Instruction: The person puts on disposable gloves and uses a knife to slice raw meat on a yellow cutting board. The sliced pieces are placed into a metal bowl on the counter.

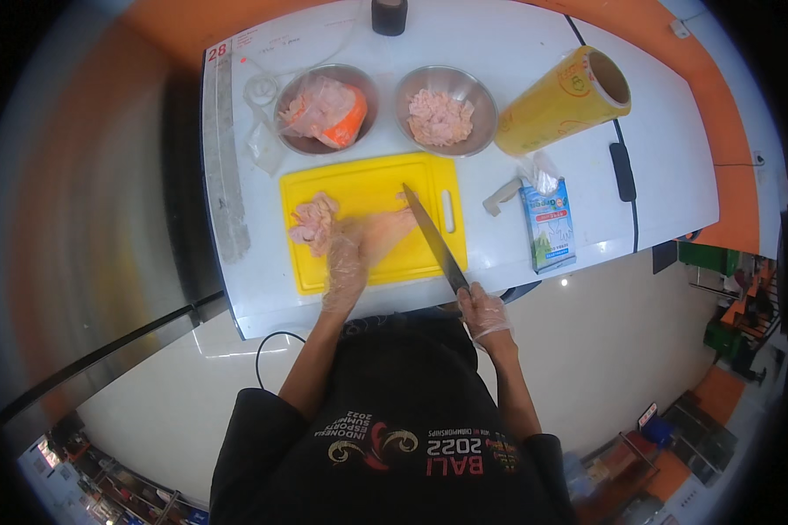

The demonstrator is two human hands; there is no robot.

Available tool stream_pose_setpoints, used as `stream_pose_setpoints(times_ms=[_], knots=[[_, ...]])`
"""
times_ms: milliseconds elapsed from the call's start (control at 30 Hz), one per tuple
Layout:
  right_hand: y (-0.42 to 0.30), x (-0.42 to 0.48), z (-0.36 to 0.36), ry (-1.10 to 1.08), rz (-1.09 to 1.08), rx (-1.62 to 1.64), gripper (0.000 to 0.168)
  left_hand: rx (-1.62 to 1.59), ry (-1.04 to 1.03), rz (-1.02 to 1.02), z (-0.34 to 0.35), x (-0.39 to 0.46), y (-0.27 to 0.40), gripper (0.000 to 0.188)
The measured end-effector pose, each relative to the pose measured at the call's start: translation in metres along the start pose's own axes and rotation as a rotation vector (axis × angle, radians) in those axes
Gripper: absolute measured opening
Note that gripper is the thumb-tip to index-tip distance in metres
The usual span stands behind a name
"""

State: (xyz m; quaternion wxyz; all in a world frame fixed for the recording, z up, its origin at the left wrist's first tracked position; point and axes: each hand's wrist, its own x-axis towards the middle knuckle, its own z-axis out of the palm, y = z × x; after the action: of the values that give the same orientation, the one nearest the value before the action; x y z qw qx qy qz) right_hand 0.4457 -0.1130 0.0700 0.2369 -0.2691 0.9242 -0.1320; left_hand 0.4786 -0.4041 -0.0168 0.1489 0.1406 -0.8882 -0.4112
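Observation:
A yellow plastic cutting board [368, 176] lies near the table's front edge. My left hand [345, 272], in a clear disposable glove, grips the near left end of a pale raw piece of meat [394, 228], apparently chicken; motion blurs the fingers and the piece. Left of it on the board is a crumpled heap of raw meat or skin [314, 223]. My right hand [484, 312], gloved likewise, holds the handle of a long kitchen knife [437, 244]. Its blade slants up and left over the board's right part, the tip near a small scrap [407, 195].
Behind the board stand a steel bowl [373, 105] with bagged raw meat and a steel bowl [489, 111] of pale raw pieces. Rightward are a large cling-film roll [551, 105], a glove box [549, 226] and a power strip [622, 172]. A plastic bag [262, 144] lies left.

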Motion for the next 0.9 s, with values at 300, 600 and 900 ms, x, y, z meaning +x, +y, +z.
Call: stream_pose_setpoints(times_ms=[300, 600, 900], knots=[[-0.029, 0.003, -0.001, -0.054, 0.191, 0.202, 0.026, -0.699, 0.306, -0.425, -0.014, 0.015, 0.042, 0.038], [-0.039, 0.007, 0.029, 0.071, 0.167, 0.285, 0.031, -0.123, 0.163, -0.118, 0.003, 0.013, 0.044, 0.056], [-0.056, 0.041, 0.049, -0.148, 0.416, 0.226, 0.033, 0.401, -0.029, 0.039, 0.025, 0.024, 0.043, 0.055]])
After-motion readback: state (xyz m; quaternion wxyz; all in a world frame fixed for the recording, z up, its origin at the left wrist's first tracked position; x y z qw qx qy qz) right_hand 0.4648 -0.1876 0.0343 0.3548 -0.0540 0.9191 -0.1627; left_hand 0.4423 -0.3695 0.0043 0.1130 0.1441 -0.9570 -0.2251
